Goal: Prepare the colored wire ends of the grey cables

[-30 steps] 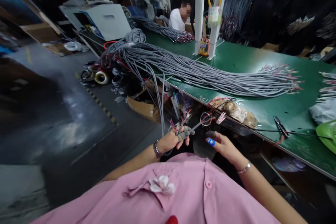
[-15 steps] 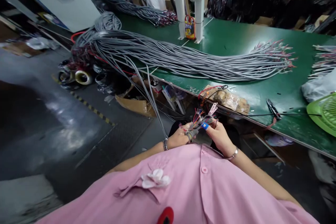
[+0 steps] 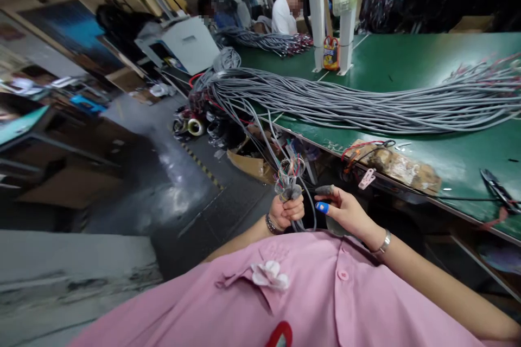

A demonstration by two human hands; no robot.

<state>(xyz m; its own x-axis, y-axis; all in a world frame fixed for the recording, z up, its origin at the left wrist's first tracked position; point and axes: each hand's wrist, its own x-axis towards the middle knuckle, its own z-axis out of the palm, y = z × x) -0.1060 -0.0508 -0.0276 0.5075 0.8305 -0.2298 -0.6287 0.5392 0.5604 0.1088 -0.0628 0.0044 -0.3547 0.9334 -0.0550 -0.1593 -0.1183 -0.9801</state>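
My left hand [image 3: 287,210] is wrapped round several grey cables, whose stripped ends [image 3: 291,169] fan out in thin coloured wires above the fist. Just to the right, my right hand [image 3: 340,209] has its thumb and forefinger apart, with nothing between them; a blue wrap covers the thumb and a grey cover the forefinger. The held cables run up to a long bundle of grey cables [image 3: 325,98] lying across the green table [image 3: 411,54]. A pink clip [image 3: 367,178] hangs at the table edge, beyond my right hand.
A brown taped block [image 3: 401,168] lies along the near table edge, with black-handled cutters [image 3: 499,187] to its right. White posts [image 3: 347,21] rise from the table. Below stands an open cardboard box [image 3: 250,165]. A person in white [image 3: 284,15] sits beyond the table.
My hands have moved apart; the right has let go of the wires and the left holds the cables upright. The pink clip now shows apart from my hands. The view has swung left.
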